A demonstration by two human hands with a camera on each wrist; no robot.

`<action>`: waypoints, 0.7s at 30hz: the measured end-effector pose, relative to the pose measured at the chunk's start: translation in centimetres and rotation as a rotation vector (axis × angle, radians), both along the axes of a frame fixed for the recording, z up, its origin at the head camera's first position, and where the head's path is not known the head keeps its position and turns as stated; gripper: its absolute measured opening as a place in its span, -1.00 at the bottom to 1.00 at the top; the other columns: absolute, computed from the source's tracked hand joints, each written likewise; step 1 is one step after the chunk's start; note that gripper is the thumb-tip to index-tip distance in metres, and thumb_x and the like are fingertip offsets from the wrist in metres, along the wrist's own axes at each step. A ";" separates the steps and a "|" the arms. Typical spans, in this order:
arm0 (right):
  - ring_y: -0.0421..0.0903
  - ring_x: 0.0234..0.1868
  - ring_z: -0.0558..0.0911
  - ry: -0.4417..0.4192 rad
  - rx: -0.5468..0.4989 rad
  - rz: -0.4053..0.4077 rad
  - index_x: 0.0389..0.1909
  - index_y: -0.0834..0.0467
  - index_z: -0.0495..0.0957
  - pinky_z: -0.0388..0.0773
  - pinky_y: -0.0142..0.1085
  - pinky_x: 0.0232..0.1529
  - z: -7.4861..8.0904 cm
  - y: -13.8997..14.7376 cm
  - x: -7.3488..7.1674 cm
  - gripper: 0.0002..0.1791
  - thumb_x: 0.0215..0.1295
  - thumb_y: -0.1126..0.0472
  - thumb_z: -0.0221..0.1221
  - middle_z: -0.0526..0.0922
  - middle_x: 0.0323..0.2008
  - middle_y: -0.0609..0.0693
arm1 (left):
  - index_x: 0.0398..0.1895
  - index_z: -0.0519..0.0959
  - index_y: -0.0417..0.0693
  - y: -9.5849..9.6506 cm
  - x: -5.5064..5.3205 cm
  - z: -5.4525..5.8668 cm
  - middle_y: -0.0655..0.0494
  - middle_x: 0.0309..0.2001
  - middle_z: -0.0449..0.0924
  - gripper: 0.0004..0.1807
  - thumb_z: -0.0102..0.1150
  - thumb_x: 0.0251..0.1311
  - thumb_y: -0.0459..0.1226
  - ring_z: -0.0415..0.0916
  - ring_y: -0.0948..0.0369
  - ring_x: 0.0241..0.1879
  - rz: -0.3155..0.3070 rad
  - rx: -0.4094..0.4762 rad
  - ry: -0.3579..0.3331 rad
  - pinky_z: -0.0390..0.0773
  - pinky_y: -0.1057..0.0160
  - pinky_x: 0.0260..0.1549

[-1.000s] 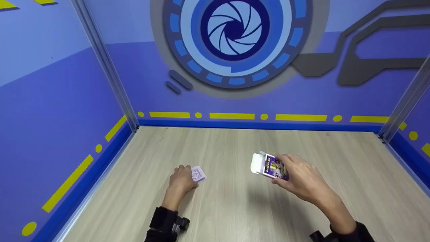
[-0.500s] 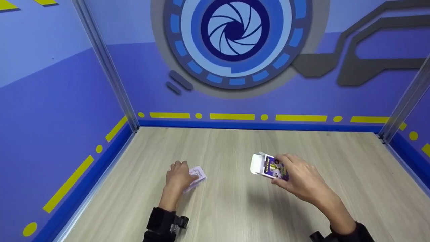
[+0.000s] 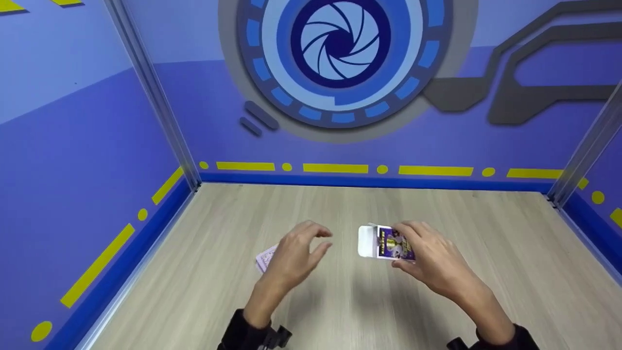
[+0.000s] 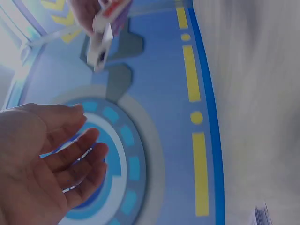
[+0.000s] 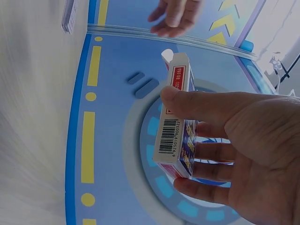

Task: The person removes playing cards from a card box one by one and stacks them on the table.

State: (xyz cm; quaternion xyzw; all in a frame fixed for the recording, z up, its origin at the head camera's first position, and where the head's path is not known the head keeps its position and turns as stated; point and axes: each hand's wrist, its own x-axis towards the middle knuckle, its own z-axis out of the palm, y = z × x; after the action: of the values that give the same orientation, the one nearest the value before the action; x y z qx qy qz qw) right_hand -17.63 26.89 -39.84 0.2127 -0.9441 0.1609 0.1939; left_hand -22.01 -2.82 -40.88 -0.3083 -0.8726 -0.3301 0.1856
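Observation:
My right hand point(image 3: 432, 257) grips a small purple and white playing-card box point(image 3: 394, 243) above the table, thumb along one narrow side. The box's white end flap point(image 3: 367, 241) stands open toward the left. In the right wrist view a barcode shows on the box's side point(image 5: 169, 136). My left hand point(image 3: 294, 253) holds nothing; its fingers are loosely bent in the air, with a gap to the flap. Behind that hand, a deck of playing cards point(image 3: 265, 257) lies on the table, partly hidden by it. The deck's edge point(image 4: 261, 216) also shows low in the left wrist view.
The wood-grain table point(image 3: 340, 301) is bounded by a blue back wall point(image 3: 335, 150) with a printed round pattern. Blue side panels point(image 3: 97, 184) with metal corner posts point(image 3: 155, 97) stand at left and right.
My left hand has let go of the card deck, which now lies slightly farther left, and has moved right toward the box. The box has turned slightly and shifted a little left in my right hand.

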 end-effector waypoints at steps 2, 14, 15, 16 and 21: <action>0.08 0.10 0.60 -0.005 0.001 0.009 0.26 0.16 0.53 0.63 0.06 -0.11 0.0 -0.2 0.1 -0.22 -0.02 0.15 0.62 0.60 0.15 0.10 | -0.12 0.65 -0.06 0.9 0.8 0.2 0.15 -0.12 0.66 -0.90 0.32 0.36 -0.31 0.61 0.23 -0.06 -0.042 0.035 0.003 0.62 0.24 -0.05; 0.00 0.10 0.55 0.011 -0.004 0.091 0.27 0.14 0.53 0.57 -0.01 0.03 0.0 -1.1 0.4 -0.19 -0.06 0.21 0.64 0.59 0.14 0.01 | -0.18 0.46 -0.11 4.2 3.3 -0.2 0.12 -0.25 0.57 -0.84 0.25 0.35 -0.45 0.57 0.32 -0.19 -0.213 0.187 -0.060 0.63 0.35 -0.16; -0.01 0.10 0.55 0.015 0.001 0.097 0.27 0.14 0.53 0.57 -0.03 0.03 0.0 -1.2 0.5 -0.19 -0.06 0.20 0.64 0.59 0.13 0.01 | -0.19 0.45 -0.11 4.2 3.4 -0.3 0.13 -0.25 0.55 -0.83 0.25 0.35 -0.45 0.56 0.33 -0.20 -0.211 0.180 -0.061 0.62 0.37 -0.17; -0.02 0.10 0.55 0.020 0.007 0.105 0.27 0.14 0.53 0.57 -0.03 0.04 -0.1 -1.3 0.5 -0.19 -0.07 0.20 0.64 0.59 0.13 0.01 | -0.20 0.45 -0.10 4.3 3.4 -0.4 0.14 -0.25 0.54 -0.83 0.25 0.35 -0.46 0.56 0.34 -0.20 -0.209 0.174 -0.064 0.61 0.38 -0.18; -0.03 0.08 0.54 0.040 0.020 0.132 0.26 0.13 0.52 0.56 -0.01 0.07 -0.2 -1.7 0.7 -0.18 -0.08 0.18 0.65 0.59 0.11 -0.01 | -0.24 0.42 -0.08 4.5 3.2 -1.0 0.16 -0.26 0.49 -0.81 0.22 0.36 -0.47 0.53 0.36 -0.22 -0.179 0.152 -0.095 0.62 0.38 -0.21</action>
State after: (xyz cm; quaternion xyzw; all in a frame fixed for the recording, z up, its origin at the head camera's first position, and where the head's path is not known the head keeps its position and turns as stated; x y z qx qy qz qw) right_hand -16.96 25.23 -39.99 0.2794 -0.9255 0.1597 0.1995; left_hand -18.79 1.66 -41.87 -0.3539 -0.8219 -0.4248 0.1366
